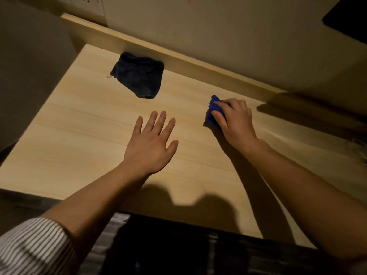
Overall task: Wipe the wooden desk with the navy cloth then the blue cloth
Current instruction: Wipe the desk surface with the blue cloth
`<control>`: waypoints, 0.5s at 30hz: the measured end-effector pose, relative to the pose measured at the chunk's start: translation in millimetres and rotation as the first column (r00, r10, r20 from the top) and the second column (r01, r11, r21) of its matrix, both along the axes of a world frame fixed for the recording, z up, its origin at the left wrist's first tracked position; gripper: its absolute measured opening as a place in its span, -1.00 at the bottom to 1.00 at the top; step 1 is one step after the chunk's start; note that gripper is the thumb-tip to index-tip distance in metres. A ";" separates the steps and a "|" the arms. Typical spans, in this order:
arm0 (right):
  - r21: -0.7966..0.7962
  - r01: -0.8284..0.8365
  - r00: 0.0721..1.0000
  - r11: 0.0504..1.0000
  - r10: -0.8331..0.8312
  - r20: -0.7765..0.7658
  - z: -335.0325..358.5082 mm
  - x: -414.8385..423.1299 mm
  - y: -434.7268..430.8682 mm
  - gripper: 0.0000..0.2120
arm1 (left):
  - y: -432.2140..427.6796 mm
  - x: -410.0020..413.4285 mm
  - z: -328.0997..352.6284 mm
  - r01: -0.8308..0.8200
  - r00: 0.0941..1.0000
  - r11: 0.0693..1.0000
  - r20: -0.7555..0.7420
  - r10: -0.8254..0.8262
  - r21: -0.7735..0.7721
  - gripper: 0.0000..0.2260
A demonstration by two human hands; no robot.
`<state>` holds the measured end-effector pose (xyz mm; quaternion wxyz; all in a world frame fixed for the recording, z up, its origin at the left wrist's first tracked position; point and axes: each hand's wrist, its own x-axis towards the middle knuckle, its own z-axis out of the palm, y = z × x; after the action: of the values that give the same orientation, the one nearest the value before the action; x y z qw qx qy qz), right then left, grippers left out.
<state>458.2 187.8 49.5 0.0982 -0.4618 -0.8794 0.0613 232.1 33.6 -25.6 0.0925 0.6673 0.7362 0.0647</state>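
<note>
Right hand point(235, 121) clutches blue cloth point(213, 111); left hand point(152, 144) splayed, seemingly on desk point(79, 126); navy cloth point(140, 77) beyond.

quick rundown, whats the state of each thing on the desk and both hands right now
navy cloth: crumpled, lying loose near the back of the desk, untouched
blue cloth: bunched under the right hand, pressed on the desk
right hand: fingers curled over the blue cloth
left hand: open, fingers spread, holding nothing
wooden desk: bare apart from the two cloths
</note>
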 end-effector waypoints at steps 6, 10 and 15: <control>-0.016 -0.023 0.986 1.000 0.025 0.165 -31.0 -29.6 82.5 -0.52 | 0.1 0.6 -1.0 -0.028 0.999 0.999 -0.034 0.028 0.016 -0.38; -0.041 -0.084 0.937 0.996 0.093 0.338 -41.3 -29.2 90.4 -0.43 | 0.3 1.5 1.3 -0.033 0.998 0.999 -0.054 0.033 0.004 -0.39; 0.026 -0.285 0.864 0.958 0.245 0.440 -29.5 -20.8 112.5 -0.38 | 1.2 2.0 5.5 -0.040 0.997 0.999 -0.063 0.038 -0.024 -0.39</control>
<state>437.4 300.3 20.1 -0.0878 -0.3338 -0.9360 -0.0693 234.2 34.8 -20.2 0.0766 0.6534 0.7523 0.0363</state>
